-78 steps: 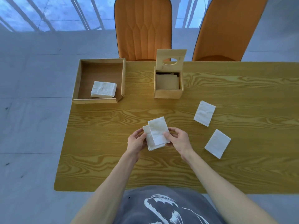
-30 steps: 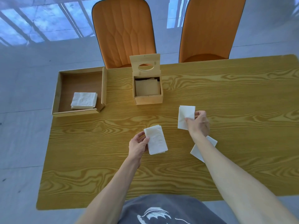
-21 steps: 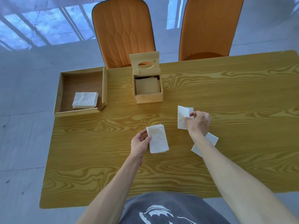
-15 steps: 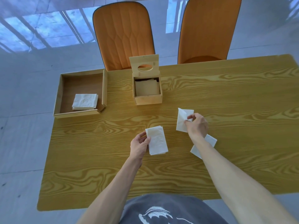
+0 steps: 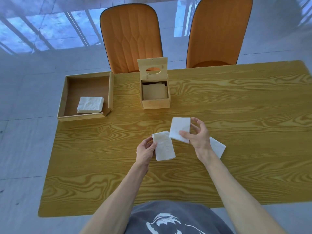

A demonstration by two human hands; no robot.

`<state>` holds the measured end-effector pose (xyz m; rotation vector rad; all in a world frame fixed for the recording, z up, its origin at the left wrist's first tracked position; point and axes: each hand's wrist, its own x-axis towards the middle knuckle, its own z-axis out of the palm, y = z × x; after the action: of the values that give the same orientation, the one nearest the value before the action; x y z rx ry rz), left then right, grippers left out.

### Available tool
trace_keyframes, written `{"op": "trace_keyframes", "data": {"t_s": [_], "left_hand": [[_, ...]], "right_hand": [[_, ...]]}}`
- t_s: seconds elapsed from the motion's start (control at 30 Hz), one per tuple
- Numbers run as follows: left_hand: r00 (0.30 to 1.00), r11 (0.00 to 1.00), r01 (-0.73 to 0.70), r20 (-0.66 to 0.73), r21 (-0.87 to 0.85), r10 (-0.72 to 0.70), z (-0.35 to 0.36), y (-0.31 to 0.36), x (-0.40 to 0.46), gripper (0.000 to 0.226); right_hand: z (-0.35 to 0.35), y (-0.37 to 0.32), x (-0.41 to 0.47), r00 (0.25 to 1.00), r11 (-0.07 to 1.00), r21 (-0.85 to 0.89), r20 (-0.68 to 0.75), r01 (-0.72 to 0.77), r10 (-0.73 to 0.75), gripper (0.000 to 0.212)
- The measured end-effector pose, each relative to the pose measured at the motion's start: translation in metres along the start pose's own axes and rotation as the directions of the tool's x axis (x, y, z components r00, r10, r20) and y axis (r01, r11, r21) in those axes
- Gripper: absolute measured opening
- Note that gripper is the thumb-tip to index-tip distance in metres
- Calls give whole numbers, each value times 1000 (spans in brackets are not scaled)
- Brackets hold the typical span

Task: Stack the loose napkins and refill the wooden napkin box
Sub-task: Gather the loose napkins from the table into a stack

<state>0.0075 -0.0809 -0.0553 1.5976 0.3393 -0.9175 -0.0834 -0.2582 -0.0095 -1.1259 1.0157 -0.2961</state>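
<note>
My left hand (image 5: 145,152) pinches a small stack of white napkins (image 5: 164,146) by its left edge, just above the table. My right hand (image 5: 199,136) holds a single white napkin (image 5: 179,128) lifted off the table, its lower left corner next to the stack's top right. Another loose napkin (image 5: 217,147) lies on the table, partly hidden behind my right wrist. The wooden napkin box (image 5: 155,97) stands at the back centre with its lid (image 5: 152,69) raised, napkins visible inside.
A shallow wooden tray (image 5: 65,97) at the back left overhangs the table's left edge and holds a pile of white napkins (image 5: 90,104). Two orange chairs (image 5: 130,36) stand behind the wooden table (image 5: 236,115).
My right hand picked a napkin off the table and carried it left toward the stack in my left hand. The stack has stayed about where it was.
</note>
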Motion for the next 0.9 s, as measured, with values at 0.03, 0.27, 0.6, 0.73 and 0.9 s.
{"op": "trace_keyframes", "data": {"t_s": [0.03,0.27,0.6,0.73,0.9], "left_hand": [[1000,1000,0,-2,2,0,0,0,0,29],[1000,1000,15,6,-10,-15,1,2,-2,27],[1000,999,-11,2,-32,11,1,3,-6,30],[1000,1000,-24,20,-9,24,1,5,-10,35],[997,996,-71,29,45,70,5,-1,-18,42]], "right_hand": [[1,5,-4,998,1000,10,67,-17,16,80],[18,33,-17,951,991,-113,292,-71,101,94],[33,60,-19,994,926,-362,60,105,-90,75],[37,65,-22,977,750,-634,51,190,-205,70],[31,68,-29,965,625,-753,53,207,-257,69]]}}
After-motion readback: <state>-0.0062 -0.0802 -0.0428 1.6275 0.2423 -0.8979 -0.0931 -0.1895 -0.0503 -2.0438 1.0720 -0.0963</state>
